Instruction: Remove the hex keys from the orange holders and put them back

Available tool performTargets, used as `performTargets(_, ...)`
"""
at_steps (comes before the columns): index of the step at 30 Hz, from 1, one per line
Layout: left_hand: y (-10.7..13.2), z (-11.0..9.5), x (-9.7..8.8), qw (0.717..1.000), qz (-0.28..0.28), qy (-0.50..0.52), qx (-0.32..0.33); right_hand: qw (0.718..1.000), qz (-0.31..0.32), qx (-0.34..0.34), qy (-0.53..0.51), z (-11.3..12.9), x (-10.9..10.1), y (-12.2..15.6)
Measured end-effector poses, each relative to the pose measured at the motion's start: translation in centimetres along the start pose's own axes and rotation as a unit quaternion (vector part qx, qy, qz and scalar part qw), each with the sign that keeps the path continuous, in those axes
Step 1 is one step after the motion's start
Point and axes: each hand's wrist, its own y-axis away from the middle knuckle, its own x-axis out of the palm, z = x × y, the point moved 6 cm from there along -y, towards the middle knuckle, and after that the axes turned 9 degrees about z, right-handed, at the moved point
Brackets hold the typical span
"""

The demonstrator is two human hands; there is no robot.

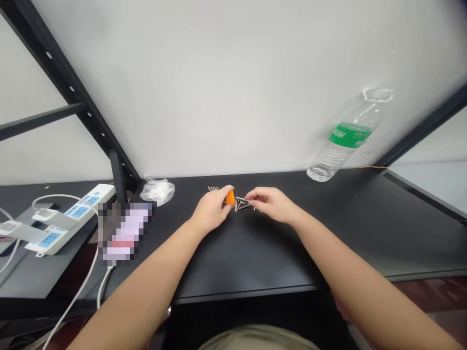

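Observation:
My left hand (210, 210) is closed around an orange plastic holder (230, 198), which shows between thumb and fingers. Just to its right, the fingertips of my right hand (272, 203) pinch a thin metal hex key (241, 200) whose other end reaches toward the holder. Below and between the hands, several more short metal hex keys (242, 206) lie on the black tabletop (248, 262). Behind my left hand, a row of thin metal rods (213, 188) sticks out; whether they sit in the holder I cannot tell.
A crumpled clear plastic bag (158, 191) lies near the wall on the left. A blurred phone (127, 233) with a white cable lies closer, beside a power strip (73, 218) with plugs. At the back right, a large water bottle (346, 136) stands near the wall. Black metal frame posts (78, 97) flank the table.

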Motion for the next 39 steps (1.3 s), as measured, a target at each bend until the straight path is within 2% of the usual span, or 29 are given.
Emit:
performTargets(4,0.1,-0.3,-0.2,1.000,0.002,-0.005,0.006,1.000,-0.004,-0.010,-0.030,0.4,0.0,0.0)
performTargets(7,0.2,-0.9,-0.4,1.000,0.002,-0.027,0.009,0.998,-0.018,0.020,-0.058,0.2,0.0,0.0)
performTargets(12,0.3,-2.9,0.2,0.996,0.012,-0.075,0.035,0.972,-0.046,0.077,-0.218,-0.8,1.6,-0.6)
performTargets(15,0.3,-2.8,0.3,0.998,0.005,-0.067,0.016,0.953,-0.051,0.074,-0.291,-0.9,2.8,-1.1)
performTargets(17,0.2,-2.1,0.1,0.999,-0.007,-0.051,-0.005,0.953,-0.046,0.079,-0.290,-0.9,3.2,-1.2)
performTargets(20,0.3,-1.1,-0.5,0.999,-0.023,-0.026,-0.029,0.970,-0.017,0.094,-0.225,-0.8,3.4,-1.0)
performTargets(22,0.3,-0.9,-0.8,0.999,-0.023,-0.011,-0.040,0.986,-0.008,0.080,-0.148,-0.5,3.0,-0.8)
performTargets(25,0.4,-0.9,-1.1,0.998,-0.013,0.008,-0.054,0.998,-0.035,0.017,0.057,-0.3,1.2,-0.5)
performTargets(27,0.4,-0.9,-1.2,0.998,-0.007,0.018,-0.064,0.976,-0.033,-0.001,0.213,-0.7,0.2,-0.3)
performTargets(29,0.3,-0.9,-1.3,0.997,-0.004,0.023,-0.075,0.954,0.002,0.005,0.301,-1.7,-0.2,-0.3)
performTargets(33,0.3,-0.8,-1.4,0.996,0.004,0.021,-0.090,0.929,0.061,0.004,0.364,-2.3,-0.2,-0.2)
performTargets(39,0.3,-0.7,-1.2,0.998,-0.006,0.014,-0.067,0.902,0.094,0.014,0.421,-0.3,0.9,0.0)
